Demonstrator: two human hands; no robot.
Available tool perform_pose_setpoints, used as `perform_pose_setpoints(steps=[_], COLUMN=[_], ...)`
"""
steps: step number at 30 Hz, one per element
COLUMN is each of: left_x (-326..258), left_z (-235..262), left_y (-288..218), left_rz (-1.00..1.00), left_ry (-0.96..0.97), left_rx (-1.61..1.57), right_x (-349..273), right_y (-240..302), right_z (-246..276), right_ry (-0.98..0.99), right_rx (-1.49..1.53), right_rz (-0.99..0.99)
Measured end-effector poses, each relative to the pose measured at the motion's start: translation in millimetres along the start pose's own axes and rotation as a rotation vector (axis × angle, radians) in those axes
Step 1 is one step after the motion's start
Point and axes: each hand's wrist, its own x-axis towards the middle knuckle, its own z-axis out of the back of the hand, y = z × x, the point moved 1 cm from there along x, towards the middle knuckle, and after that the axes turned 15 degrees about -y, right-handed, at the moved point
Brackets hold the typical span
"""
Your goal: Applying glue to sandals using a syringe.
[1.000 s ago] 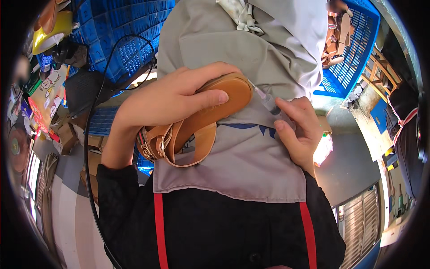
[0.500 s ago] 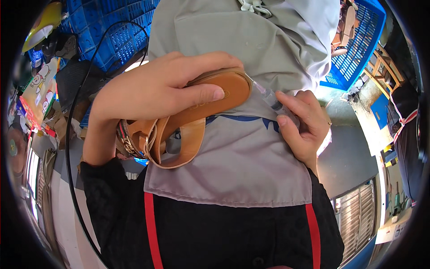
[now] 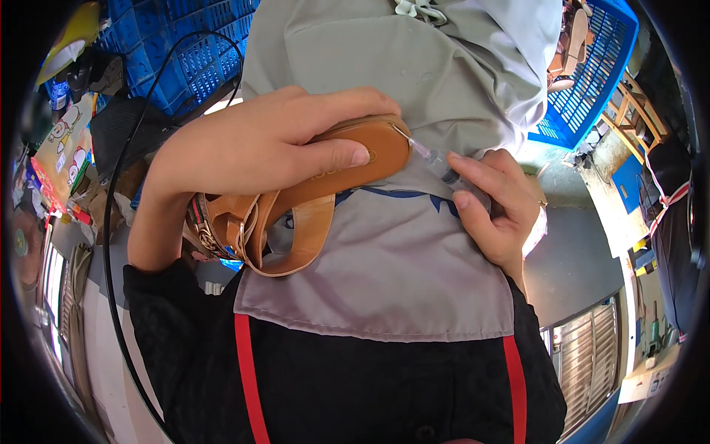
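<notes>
A brown strappy sandal [image 3: 355, 152] lies tilted over my lap, its heel end toward the right. My left hand [image 3: 274, 140] is closed round it, thumb pressed on the insole and fingers along the far edge. Metal trim shows on the straps near my left wrist. Between the thumb and fingers of my right hand [image 3: 503, 196] is a clear syringe [image 3: 442, 166] with a thin needle tip. That tip meets the rim of the sandal's heel end. My right palm hides the back of the syringe.
A grey apron [image 3: 384, 274] covers my lap. Blue plastic crates [image 3: 185, 52] stand at the far left, and a blue basket [image 3: 592, 81] holding sandals is at the far right. A black cable [image 3: 111, 244] curves down the left side.
The syringe tip has shifted slightly left and up along the sandal's heel edge, with my right hand following. The sandal and my left hand have moved a little to the left.
</notes>
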Motion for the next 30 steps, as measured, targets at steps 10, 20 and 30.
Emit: perform_pose_setpoints(steps=[10, 20, 30], left_x=[2, 4, 6], left_z=[-2, 0, -1], left_y=[7, 3, 2], left_rz=[-0.120, -0.096, -0.148], left_ry=[-0.034, -0.001, 0.000], left_rx=[0.011, 0.052, 0.068], right_x=[5, 3, 3], right_y=[-3, -8, -9], right_z=[1, 3, 5], right_ry=[0.034, 0.027, 0.027], right_rx=[0.037, 0.060, 0.077], right_rz=[-0.061, -0.029, -0.029])
